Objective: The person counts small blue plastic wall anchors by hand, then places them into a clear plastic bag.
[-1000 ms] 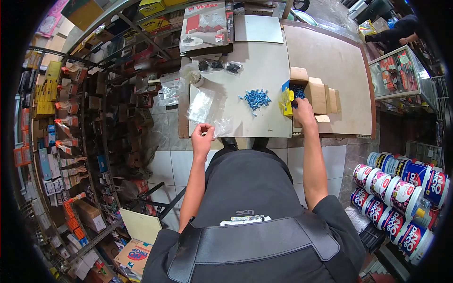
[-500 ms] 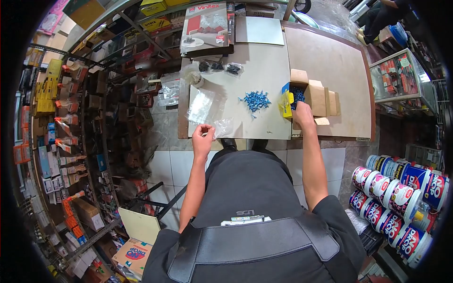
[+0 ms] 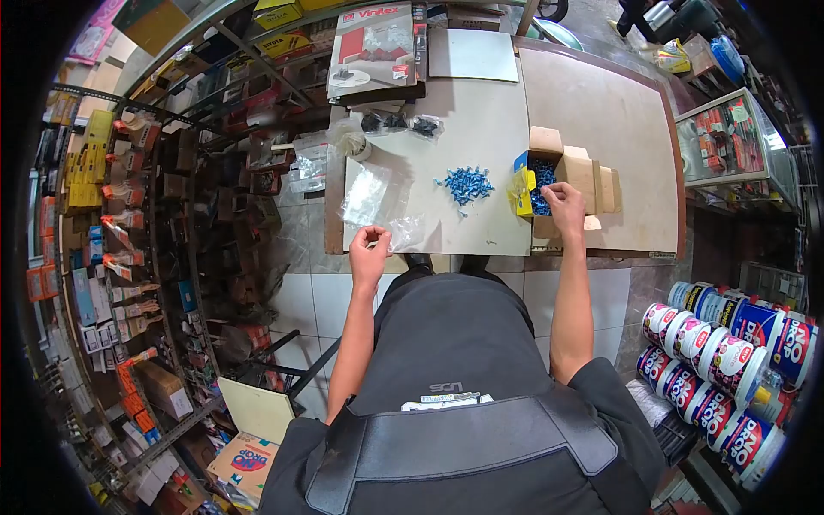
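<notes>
A pile of small blue pieces (image 3: 466, 184) lies on the table (image 3: 481, 107). To its right stands an open box (image 3: 522, 190), yellow and blue, with more blue pieces inside. Over the right edge of this box is my right hand (image 3: 563, 206), its fingers pinched together on something too small to make out. My left hand (image 3: 370, 247) is at the table's front edge, thumb and fingers closed on the edge of a small clear plastic bag (image 3: 407, 232). Larger clear bags (image 3: 367, 193) lie flat just beyond it.
Brown cardboard boxes (image 3: 584, 178) adjoin the blue pieces' box. Bags with black parts (image 3: 402, 123), a container (image 3: 352, 144) and a Vinilex book (image 3: 374, 51) are farther back. Paint buckets (image 3: 730, 360) are stacked at right, shelves at left. Part of another person shows at top right.
My right hand has risen out of the box of blue pieces and shifted slightly right. My left hand stays where it was. The person at top right has moved.
</notes>
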Action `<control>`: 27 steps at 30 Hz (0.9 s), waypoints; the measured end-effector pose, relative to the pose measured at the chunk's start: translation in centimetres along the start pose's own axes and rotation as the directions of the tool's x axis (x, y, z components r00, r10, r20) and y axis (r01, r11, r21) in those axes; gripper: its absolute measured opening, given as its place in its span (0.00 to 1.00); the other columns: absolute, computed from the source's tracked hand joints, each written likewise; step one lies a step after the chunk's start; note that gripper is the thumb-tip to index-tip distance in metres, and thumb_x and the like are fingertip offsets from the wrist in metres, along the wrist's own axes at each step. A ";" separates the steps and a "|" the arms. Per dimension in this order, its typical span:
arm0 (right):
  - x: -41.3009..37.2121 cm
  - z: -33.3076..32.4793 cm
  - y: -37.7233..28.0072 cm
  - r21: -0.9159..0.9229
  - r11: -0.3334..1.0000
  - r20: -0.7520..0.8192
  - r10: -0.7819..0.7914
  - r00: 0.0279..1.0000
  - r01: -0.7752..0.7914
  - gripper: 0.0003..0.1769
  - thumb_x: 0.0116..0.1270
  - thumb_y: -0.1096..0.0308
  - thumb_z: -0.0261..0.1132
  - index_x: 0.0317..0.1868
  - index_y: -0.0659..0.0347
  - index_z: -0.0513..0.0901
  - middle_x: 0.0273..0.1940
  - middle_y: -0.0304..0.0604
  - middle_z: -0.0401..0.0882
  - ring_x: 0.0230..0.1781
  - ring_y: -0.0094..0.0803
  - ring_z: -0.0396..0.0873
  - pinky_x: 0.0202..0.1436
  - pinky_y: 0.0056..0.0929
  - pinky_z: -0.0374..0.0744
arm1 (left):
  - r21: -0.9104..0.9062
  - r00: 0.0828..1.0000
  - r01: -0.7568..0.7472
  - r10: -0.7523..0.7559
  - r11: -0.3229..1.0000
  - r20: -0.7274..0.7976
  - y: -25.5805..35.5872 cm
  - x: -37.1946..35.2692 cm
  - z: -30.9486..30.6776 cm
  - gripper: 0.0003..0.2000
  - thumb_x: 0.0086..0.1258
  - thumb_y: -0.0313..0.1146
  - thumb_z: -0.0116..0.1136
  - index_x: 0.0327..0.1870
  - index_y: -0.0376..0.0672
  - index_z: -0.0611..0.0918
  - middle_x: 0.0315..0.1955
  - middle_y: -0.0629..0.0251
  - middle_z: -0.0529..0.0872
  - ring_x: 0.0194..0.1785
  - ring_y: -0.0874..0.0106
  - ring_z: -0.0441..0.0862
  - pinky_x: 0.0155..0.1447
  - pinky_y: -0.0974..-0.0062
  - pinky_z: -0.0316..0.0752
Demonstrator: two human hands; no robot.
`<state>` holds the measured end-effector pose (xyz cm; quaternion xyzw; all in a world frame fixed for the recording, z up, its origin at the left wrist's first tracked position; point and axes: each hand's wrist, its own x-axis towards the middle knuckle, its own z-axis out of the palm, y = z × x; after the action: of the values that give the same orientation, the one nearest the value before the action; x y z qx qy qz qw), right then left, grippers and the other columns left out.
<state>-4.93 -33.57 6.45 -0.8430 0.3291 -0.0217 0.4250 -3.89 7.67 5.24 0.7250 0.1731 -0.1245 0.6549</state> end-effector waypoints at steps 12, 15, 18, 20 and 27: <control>0.4 0.2 1.3 0.566 0.819 0.059 0.072 0.996 -0.093 0.13 0.73 0.63 0.70 0.46 0.66 0.86 0.35 0.35 0.86 0.31 0.18 0.79 0.32 0.18 0.75 | -0.005 1.000 0.005 -0.005 1.000 0.006 0.4 0.1 0.0 0.05 0.71 0.26 0.64 0.43 0.38 0.81 0.38 0.67 0.82 0.36 0.80 0.78 0.37 0.78 0.79; 0.6 0.5 1.7 0.657 0.746 0.076 0.078 0.994 -0.109 0.11 0.75 0.65 0.67 0.49 0.65 0.85 0.38 0.35 0.84 0.34 0.18 0.79 0.33 0.19 0.77 | 0.004 1.000 -0.006 0.006 1.000 0.014 0.3 0.2 -0.1 0.06 0.71 0.26 0.65 0.44 0.38 0.81 0.38 0.67 0.82 0.37 0.79 0.79 0.37 0.77 0.81; 0.6 0.2 1.0 0.809 0.551 0.195 0.078 0.978 -0.205 0.11 0.77 0.68 0.64 0.53 0.65 0.83 0.40 0.37 0.83 0.36 0.21 0.78 0.36 0.21 0.78 | 0.017 1.000 -0.008 0.007 1.000 0.015 0.3 0.3 -0.2 0.06 0.70 0.27 0.65 0.45 0.38 0.82 0.38 0.67 0.83 0.38 0.78 0.81 0.38 0.77 0.82; 0.1 0.1 0.2 0.877 0.346 0.339 0.045 0.940 -0.333 0.12 0.78 0.70 0.60 0.56 0.65 0.80 0.43 0.40 0.83 0.39 0.24 0.79 0.40 0.22 0.79 | 0.022 1.000 0.001 -0.001 1.000 0.013 0.2 0.3 -0.2 0.06 0.70 0.27 0.65 0.44 0.38 0.82 0.38 0.67 0.83 0.38 0.78 0.81 0.38 0.77 0.82; -2.5 3.3 -3.1 0.815 0.284 0.539 -0.051 0.841 -0.506 0.17 0.79 0.72 0.51 0.62 0.71 0.76 0.53 0.51 0.82 0.48 0.32 0.81 0.52 0.30 0.82 | -0.009 1.000 -0.007 0.007 1.000 0.016 0.4 0.3 -0.1 0.06 0.71 0.26 0.65 0.44 0.38 0.81 0.37 0.67 0.82 0.35 0.79 0.79 0.37 0.77 0.80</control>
<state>-4.21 -28.49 7.18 -0.3543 0.2623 0.0582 0.8957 -3.47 7.74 5.45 0.7218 0.1658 -0.1274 0.6598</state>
